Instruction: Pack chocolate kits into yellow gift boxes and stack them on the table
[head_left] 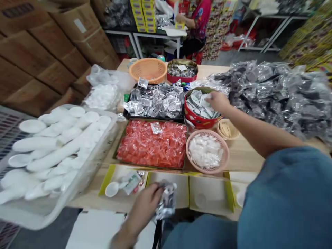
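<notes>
My left hand (pixel 145 202), low in front of me, is closed around shiny silver foil packets (pixel 167 200). It hovers at the near edge of a row of open yellow-edged boxes (pixel 168 188). My right hand (pixel 218 102) reaches into a round red tin (pixel 201 121) of white printed sachets (pixel 198 102); its fingers pinch at a sachet there. The leftmost box contains a white plastic scoop (pixel 112 189), a printed sachet (pixel 132 183) and a small red packet. Another white scoop (pixel 240 198) shows in the rightmost box, partly hidden by my sleeve.
Trays of red packets (pixel 151 145) and silver packets (pixel 155 98) stand mid-table, beside a pink basket (pixel 225 157) of white packets. A translucent bin (pixel 103 155) of white scoops is left; bagged dark items (pixel 275 93) pile up right. Another person (pixel 201 20) sits behind.
</notes>
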The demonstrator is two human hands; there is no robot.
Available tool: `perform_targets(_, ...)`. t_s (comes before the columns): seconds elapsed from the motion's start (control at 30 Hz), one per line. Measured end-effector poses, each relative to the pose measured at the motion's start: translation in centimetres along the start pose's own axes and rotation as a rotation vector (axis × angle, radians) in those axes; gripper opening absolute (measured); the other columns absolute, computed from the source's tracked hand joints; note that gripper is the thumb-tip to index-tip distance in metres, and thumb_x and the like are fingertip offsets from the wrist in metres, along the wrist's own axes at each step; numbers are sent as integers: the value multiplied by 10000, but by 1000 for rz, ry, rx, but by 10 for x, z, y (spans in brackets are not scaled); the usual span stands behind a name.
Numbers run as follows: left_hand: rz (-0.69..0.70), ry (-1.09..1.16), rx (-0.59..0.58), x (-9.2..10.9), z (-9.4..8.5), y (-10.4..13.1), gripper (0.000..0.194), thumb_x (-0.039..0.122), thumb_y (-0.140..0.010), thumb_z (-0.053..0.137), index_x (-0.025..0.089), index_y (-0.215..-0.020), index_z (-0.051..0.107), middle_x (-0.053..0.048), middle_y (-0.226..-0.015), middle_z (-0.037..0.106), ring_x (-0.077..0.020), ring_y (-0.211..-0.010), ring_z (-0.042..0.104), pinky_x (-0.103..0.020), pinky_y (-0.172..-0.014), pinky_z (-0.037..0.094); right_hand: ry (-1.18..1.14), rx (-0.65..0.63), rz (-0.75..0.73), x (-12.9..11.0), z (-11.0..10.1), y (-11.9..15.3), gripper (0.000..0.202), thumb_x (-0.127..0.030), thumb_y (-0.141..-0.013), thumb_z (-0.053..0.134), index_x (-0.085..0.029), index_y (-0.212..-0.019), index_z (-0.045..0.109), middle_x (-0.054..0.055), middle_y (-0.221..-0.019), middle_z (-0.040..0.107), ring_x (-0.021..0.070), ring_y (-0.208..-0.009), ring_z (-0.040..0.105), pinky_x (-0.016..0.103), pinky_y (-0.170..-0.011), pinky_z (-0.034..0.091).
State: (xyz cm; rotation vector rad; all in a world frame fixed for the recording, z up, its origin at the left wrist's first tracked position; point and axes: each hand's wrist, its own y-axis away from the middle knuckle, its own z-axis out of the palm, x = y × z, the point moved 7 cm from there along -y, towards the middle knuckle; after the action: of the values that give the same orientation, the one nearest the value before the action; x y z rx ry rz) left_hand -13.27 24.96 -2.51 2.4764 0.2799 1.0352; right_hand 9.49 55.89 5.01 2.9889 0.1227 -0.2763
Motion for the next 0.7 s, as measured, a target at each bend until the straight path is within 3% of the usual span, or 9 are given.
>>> perform_targets(0.07, -2, -62, -21, -7, 54, -14, 254, 264, -795, 356, 161, -780, 588, -54, -732, 611, -160, -696, 555, -259, -655, 412, -304, 20, -208, -13, -41, 59, 346, -388, -809, 401, -73, -889, 520, 64, -810, 575, 118, -744, 511, 237, -665, 391)
perform_targets(0.13, 13, -120, 42, -15, 80, -24, 217, 223, -760, 435, 146, -900, 582, -87, -886, 600, -184, -834, 547, -284, -747, 412, -559, -286, -492, -31, -43, 145, 328, -443, -761, 456, -124, -743, 531, 12, -692, 553, 89, -644, 503, 201, -595, 392)
perform_targets(0.17, 33, -122, 117, -19, 81, -25, 251, 214, -744, 466, 144, -964, 565, -98, -963, 579, -193, -898, 529, -297, -790, 405, -623, -506, -592, -37, -29, 193, 323, -450, -748, 472, -140, -681, 530, 1, -650, 541, 85, -613, 500, 190, -564, 389)
perform_targets(0.23, 85, -84, 320, -30, 68, -14, 312, 227, -751, 471, 149, -1049, 523, -102, -1050, 538, -196, -978, 492, -320, -858, 385, -543, -838, -591, -37, 22, 273, 247, -377, -773, 474, -152, -693, 537, -12, -616, 532, 75, -568, 484, 173, -511, 358)
perform_targets(0.3, 128, -60, 502, -43, 52, 5, 297, 259, -797, 405, 140, -1044, 522, -104, -1039, 539, -194, -995, 478, -349, -895, 367, -403, -847, -531, -41, 78, 310, 206, -332, -764, 487, -150, -680, 536, -7, -616, 546, 83, -559, 483, 178, -492, 334)
perform_targets(0.43, 233, -122, 650, -53, 62, 26, 299, 243, -829, 339, 119, -1017, 536, -119, -1026, 532, -198, -997, 465, -376, -901, 367, -170, -583, -471, -89, 163, 295, 262, -348, -802, 395, -158, -896, 549, 61, -828, 615, 154, -712, 552, 228, -579, 375)
perform_targets(0.57, 265, -150, 876, -50, 72, 44, 283, 199, -831, 326, 119, -1011, 529, -130, -1048, 494, -195, -1016, 448, -371, -884, 380, -63, -504, -445, -121, 197, 262, 451, -245, -802, 383, -138, -1237, 335, 137, -959, 599, 218, -831, 561, 306, -657, 408)
perform_targets(0.63, 297, -143, 946, -36, 49, 60, 270, 188, -826, 329, 135, -1001, 528, -123, -1055, 485, -190, -1027, 443, -363, -883, 376, -46, -521, -461, -120, 205, 257, 519, -193, -796, 376, -163, -1298, 250, 144, -986, 593, 231, -858, 562, 324, -671, 417)
perform_targets(0.7, 364, -115, 970, -11, 0, 72, 248, 189, -820, 339, 152, -953, 545, -98, -1004, 514, -172, -981, 472, -338, -871, 380, -34, -591, -479, -115, 213, 258, 553, -186, -784, 391, -179, -1314, 233, 147, -1000, 590, 242, -866, 566, 329, -667, 428)
